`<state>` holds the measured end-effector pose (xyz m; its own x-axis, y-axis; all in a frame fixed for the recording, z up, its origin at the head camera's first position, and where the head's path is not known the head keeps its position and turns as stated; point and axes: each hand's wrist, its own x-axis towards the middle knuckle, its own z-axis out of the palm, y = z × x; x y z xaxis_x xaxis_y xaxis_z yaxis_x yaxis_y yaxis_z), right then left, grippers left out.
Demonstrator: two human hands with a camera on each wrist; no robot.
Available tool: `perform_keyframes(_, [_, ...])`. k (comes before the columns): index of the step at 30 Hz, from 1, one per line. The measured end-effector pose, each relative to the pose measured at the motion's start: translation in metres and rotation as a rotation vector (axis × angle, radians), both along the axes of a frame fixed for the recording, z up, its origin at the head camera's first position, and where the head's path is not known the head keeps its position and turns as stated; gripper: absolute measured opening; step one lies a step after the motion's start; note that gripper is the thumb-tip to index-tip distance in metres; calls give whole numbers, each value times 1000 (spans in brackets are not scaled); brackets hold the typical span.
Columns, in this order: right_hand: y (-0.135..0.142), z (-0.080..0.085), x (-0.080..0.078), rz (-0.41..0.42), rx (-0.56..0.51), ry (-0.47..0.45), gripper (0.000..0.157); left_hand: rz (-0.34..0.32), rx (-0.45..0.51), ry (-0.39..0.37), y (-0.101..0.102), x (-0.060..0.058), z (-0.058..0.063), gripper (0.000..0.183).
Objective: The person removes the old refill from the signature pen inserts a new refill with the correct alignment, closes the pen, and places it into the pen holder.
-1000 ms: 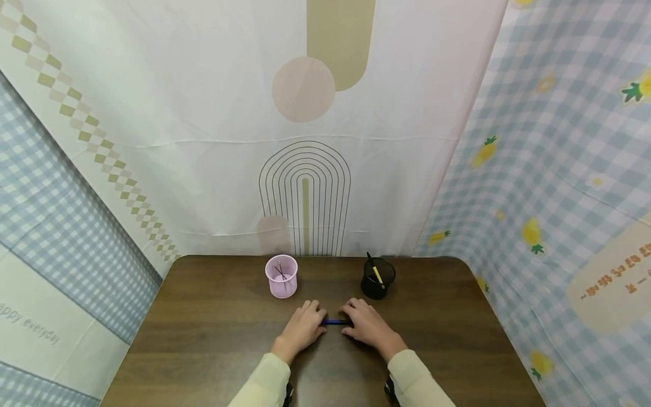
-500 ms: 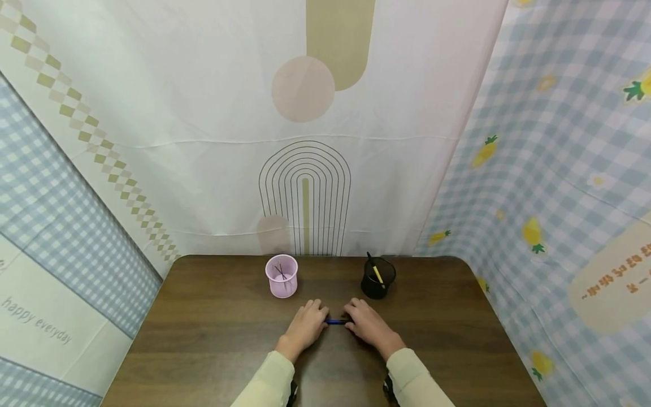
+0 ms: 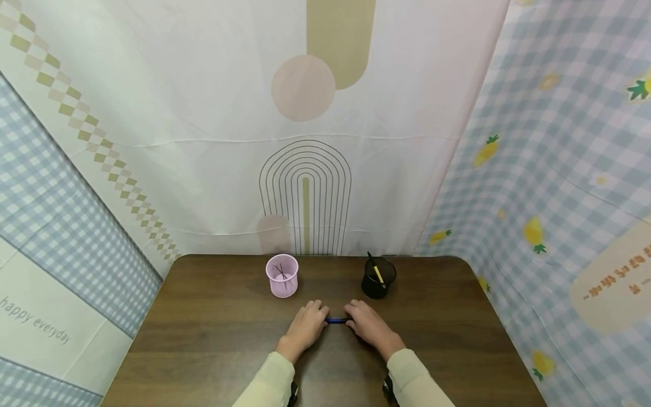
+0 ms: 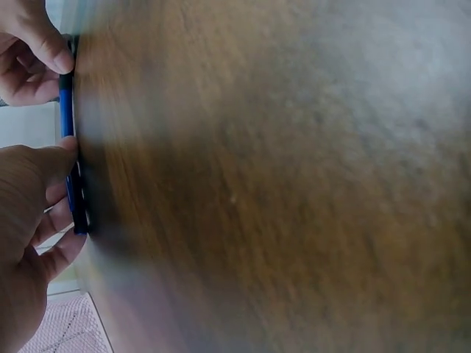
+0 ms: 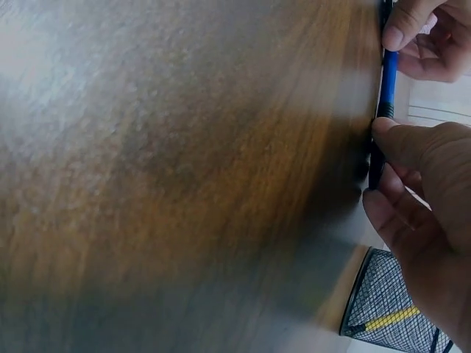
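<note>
A blue pen (image 3: 336, 320) with black ends lies crosswise between both hands, close over the table. My left hand (image 3: 305, 328) pinches its clip end between thumb and fingers; in the left wrist view the thumb lies over the pen's blue barrel (image 4: 67, 110) and the clip sits under the fingers. My right hand (image 3: 370, 323) pinches the dark grip near the tip, as the right wrist view shows with the right thumb (image 5: 390, 131) on it. Only the short blue middle shows between the hands from above.
Behind the left hand stands a pink mesh pen cup (image 3: 282, 286) with thin dark sticks inside. A black mesh pen cup (image 3: 373, 290) with a yellow-and-black pen (image 3: 378, 273) stands behind the right hand. The brown wooden table (image 3: 213, 328) ends at a white hanging cloth (image 3: 213, 186).
My left hand has shifted slightly right and its thumb has drawn in under the hand. The right thumb has drawn in too, and both hands now pinch the pen. The cups have not moved.
</note>
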<state>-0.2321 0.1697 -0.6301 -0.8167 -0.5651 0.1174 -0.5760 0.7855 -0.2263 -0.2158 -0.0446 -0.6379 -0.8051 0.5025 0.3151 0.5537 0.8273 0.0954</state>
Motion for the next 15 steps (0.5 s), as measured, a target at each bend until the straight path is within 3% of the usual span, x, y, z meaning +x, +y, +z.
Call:
perform_keyframes(9, [4, 3, 0, 13, -39, 48, 18, 6, 24, -18, -2, 0, 1, 18])
perform_keyframes(15, [4, 12, 1, -2, -48, 47, 16, 9, 9, 24, -1, 0, 10, 18])
